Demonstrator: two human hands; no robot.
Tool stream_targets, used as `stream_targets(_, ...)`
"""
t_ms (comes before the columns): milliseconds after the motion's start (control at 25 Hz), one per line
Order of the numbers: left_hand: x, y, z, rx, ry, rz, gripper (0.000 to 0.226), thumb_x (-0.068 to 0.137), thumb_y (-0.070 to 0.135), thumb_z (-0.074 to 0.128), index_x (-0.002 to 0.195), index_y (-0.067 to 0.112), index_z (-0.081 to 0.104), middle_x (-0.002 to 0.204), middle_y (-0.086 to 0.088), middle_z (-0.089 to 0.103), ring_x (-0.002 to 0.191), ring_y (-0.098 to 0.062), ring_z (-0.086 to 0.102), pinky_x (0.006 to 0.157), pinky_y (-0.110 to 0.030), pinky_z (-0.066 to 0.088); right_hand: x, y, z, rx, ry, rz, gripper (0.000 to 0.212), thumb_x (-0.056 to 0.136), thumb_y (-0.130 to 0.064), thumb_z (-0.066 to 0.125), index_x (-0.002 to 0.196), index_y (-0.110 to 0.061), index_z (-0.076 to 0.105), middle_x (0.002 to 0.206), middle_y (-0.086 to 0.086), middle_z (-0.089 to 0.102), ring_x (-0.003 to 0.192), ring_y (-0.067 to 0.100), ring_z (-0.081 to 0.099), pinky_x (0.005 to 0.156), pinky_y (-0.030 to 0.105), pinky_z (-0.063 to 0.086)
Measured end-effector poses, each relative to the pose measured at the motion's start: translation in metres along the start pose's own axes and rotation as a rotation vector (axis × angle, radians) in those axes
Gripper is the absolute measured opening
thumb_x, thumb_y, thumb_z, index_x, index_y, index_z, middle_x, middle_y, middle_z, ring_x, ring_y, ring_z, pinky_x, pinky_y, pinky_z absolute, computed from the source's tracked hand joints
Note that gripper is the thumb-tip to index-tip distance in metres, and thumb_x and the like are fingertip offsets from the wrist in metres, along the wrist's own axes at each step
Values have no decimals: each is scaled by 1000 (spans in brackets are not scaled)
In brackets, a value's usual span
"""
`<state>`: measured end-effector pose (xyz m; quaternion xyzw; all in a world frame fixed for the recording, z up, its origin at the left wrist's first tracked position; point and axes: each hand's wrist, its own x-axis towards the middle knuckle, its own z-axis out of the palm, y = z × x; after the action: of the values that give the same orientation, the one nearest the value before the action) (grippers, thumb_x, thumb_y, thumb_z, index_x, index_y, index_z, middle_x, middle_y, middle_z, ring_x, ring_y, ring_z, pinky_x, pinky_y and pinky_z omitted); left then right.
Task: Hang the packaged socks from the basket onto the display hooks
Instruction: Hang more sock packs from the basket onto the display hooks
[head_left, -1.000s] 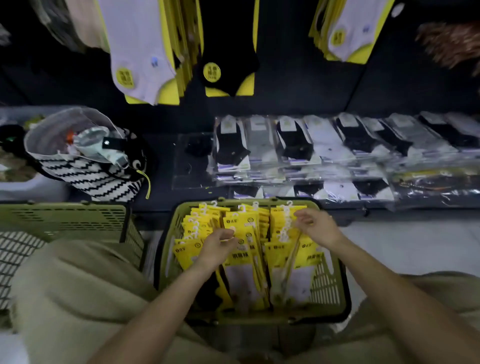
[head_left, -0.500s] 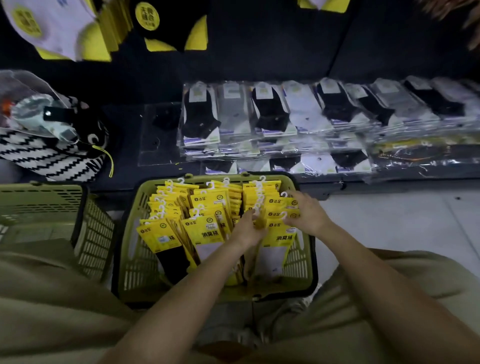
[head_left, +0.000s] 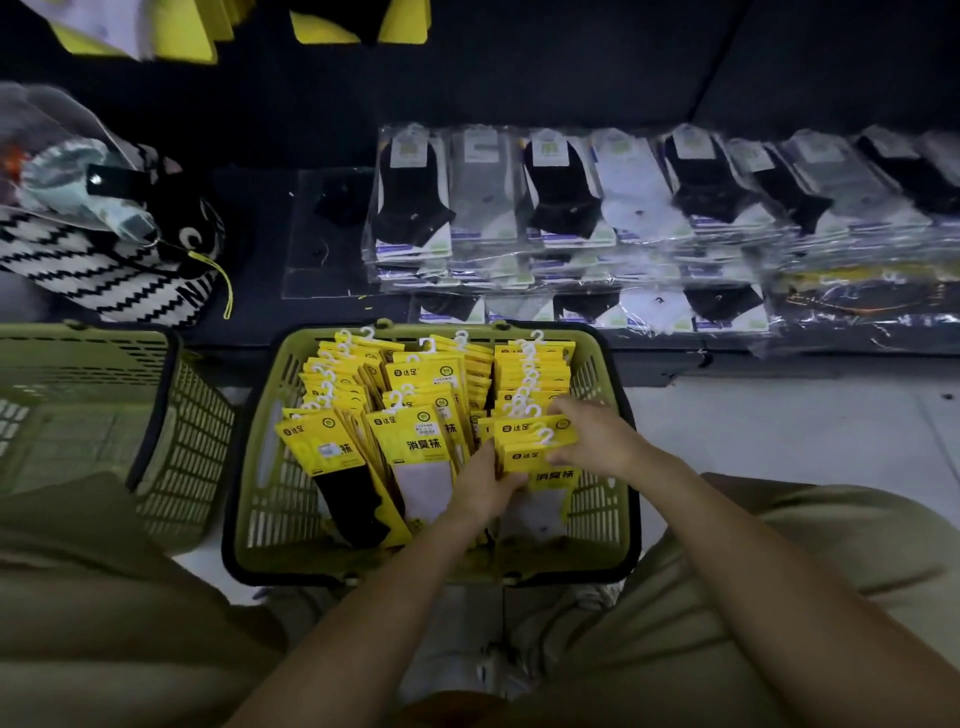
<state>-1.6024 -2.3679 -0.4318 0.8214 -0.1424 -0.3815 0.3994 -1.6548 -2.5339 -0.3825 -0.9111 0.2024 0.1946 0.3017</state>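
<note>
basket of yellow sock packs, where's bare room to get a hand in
Bare mesh shows in the near-left corner of the basket, between its rim and the front sock packs. The pale floor right of the basket is free. Packs crowd the back; left hand and right hand fill the right row.

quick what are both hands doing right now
left hand: grips the side of a bunch of yellow sock packs in the basket.
right hand: pinches the top of the same bunch.
</note>
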Motion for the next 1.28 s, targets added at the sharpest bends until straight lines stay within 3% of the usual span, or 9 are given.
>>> stream_targets(120,6,0,-5,-12,-5,-45,51,88,15,61,135,8,41,134,-13,52,127,-29,46,103,-39,41,8,-8,9,436,-34,183,92,69,-19,82,141,-15,25,135,4,44,125,22,44,102,33,37)
stream_targets(200,11,1,-4,52,-5,-101,52,89,17,60,135,4,38,135,-16,46,128,-32,43,105,-43,39,13,-9,21,495,-38,237,85,71,-16,80,139,-12,30,134,5,48,124,24,47,105,37,38)
stream_targets(360,19,-2,-6,-135,22,-219,57,86,10,63,131,0,29,136,-16,45,127,-31,43,103,-40,39,13,-5,38,809,93,374,74,72,-8,78,134,-9,38,128,8,55,117,25,53,99,37,42)
stream_targets(480,22,-5,-8,-190,-36,-226,59,86,8,64,135,4,32,137,-14,48,127,-29,45,101,-38,41,11,-3,49,694,27,319,55,73,-8,77,122,-8,52,121,11,62,111,23,57,94,34,45)
stream_targets(720,18,-2,-19,-133,14,-175,56,87,19,65,131,2,36,133,-15,48,126,-31,45,105,-42,39,5,-3,36,639,50,244,52,77,-17,75,124,-13,53,120,6,62,115,23,56,94,31,43)
stream_targets(840,11,12,-41,-295,33,-60,53,86,22,66,125,3,36,120,-8,52,114,-23,52,90,-28,46,5,-17,12,754,93,127,37,80,-19,72,114,-21,58,109,-2,66,105,17,61,82,23,47)
stream_targets(960,6,42,-72,-459,106,47,55,82,19,70,123,9,35,105,-2,54,95,-16,57,71,-16,49,9,-40,-20,820,172,19,35,82,-22,70,115,-16,59,112,2,67,103,15,63,90,32,49)
stream_targets(1040,1,66,-95,-518,92,103,56,80,23,72,124,14,39,105,1,58,95,-15,61,71,-19,51,10,-61,-40,882,237,-48,38,83,-21,69,117,-13,57,112,3,67,103,17,63,92,36,50)
stream_targets(1280,-15,126,-148,-666,25,233,40,78,25,73,115,16,60,107,-4,71,95,-21,69,79,-33,57,3,-117,-90,1015,418,-184,25,76,-21,75,96,-18,59,91,-9,69,77,-1,67,64,16,53)
